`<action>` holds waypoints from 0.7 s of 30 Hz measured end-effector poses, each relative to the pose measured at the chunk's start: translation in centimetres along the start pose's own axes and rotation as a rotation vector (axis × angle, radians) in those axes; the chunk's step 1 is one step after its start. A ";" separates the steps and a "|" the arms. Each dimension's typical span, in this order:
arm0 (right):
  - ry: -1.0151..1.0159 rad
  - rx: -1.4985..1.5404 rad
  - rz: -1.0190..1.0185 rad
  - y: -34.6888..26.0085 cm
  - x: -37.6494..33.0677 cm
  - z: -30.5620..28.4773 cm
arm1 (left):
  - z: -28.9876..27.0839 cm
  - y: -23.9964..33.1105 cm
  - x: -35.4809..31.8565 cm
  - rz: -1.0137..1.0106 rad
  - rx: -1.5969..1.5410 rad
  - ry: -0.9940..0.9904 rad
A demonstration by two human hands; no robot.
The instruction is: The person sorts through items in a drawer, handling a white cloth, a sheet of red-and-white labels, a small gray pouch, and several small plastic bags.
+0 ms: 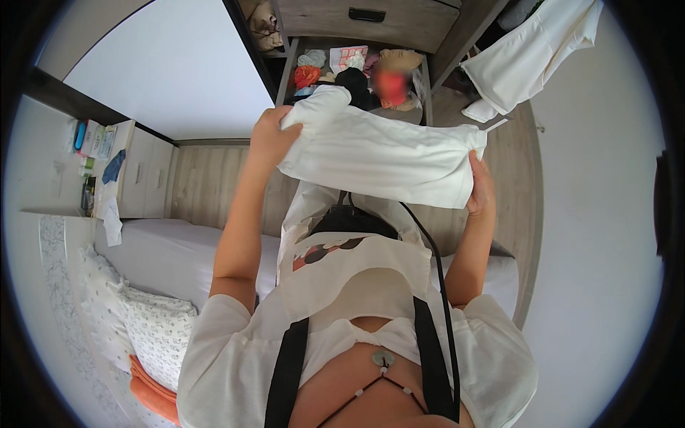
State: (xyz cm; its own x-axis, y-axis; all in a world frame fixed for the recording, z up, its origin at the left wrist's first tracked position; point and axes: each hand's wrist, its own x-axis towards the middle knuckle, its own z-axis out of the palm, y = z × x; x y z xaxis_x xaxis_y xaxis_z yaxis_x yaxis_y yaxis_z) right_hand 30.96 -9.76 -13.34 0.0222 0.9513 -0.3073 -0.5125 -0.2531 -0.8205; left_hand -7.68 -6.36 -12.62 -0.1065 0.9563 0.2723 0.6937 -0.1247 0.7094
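A folded white garment [385, 153] is stretched out in the air between my two hands. Its left end is bunched up, and a thin white cord sticks out at its upper right corner. My left hand [272, 139] grips the left end, thumb on the near face. On the other end, my right hand [481, 184] pinches the edge with the thumb in front; its other fingers are partly behind the cloth. Just beyond the garment is a pulled-out drawer [429, 100] with a black item, an orange-red item and other small pieces of clothing inside.
Above the drawer is a closed drawer front [321, 18] with a dark handle. White clothing [528, 60] hangs at the upper right. To the left stand a large white panel [178, 71] and a low cabinet [143, 175]. A bed with patterned pillows [157, 328] lies lower left.
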 end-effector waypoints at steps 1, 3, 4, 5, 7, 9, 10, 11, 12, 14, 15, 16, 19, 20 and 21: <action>-0.011 -0.004 0.007 -0.4 0.1 0.4 | 0.2 1.1 -0.3 0.015 0.077 0.009; -0.077 -0.026 0.001 -1.6 0.1 3.0 | 0.5 3.6 -1.0 0.108 0.145 0.007; -0.110 -0.037 -0.001 -2.2 0.2 4.7 | 0.9 4.5 -1.3 0.154 0.180 0.006; -0.167 -0.041 -0.016 -2.7 0.8 6.2 | 1.4 5.0 -1.6 0.212 0.190 0.004; -0.376 0.118 -0.025 -3.1 2.1 9.9 | 2.0 5.6 -1.4 0.138 -0.033 -0.152; -0.546 0.242 -0.005 -2.6 2.8 14.3 | 3.0 4.2 -1.4 0.127 -0.349 -0.199; -0.741 0.328 -0.038 -1.7 3.4 16.0 | 3.1 3.7 -1.4 -0.004 -0.533 -0.260; -0.887 0.358 -0.025 -0.9 3.9 17.6 | 3.0 3.2 -1.5 -0.141 -0.712 -0.311; -0.864 0.238 -0.012 -0.7 3.6 19.1 | 2.8 2.9 -1.5 -0.279 -0.889 -0.360; -0.796 0.144 -0.016 0.9 5.1 19.3 | 2.4 3.2 -2.3 -0.450 -0.950 -0.268; -0.683 0.089 0.014 1.8 5.8 18.9 | 2.1 3.1 -2.8 -0.504 -0.991 -0.220; -0.561 0.033 0.041 2.5 6.4 17.7 | 2.1 3.0 -3.1 -0.559 -1.035 -0.181; -0.281 -0.169 -0.030 4.4 7.2 15.0 | 1.7 1.6 -3.8 -0.512 -1.080 -0.269; -0.200 -0.242 -0.079 5.0 7.1 14.2 | 1.5 1.5 -4.1 -0.499 -1.096 -0.295; -0.206 -0.381 -0.151 5.5 7.1 13.5 | 1.2 1.6 -4.4 -0.457 -1.030 -0.331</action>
State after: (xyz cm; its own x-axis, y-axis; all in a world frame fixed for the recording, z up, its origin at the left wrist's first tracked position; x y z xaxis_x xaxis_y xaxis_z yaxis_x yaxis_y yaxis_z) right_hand 16.75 -2.02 -13.55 -0.1179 0.9880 -0.0998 -0.1638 -0.1185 -0.9793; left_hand -5.25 -10.41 -13.50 0.0990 0.9708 -0.2184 -0.2813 0.2378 0.9297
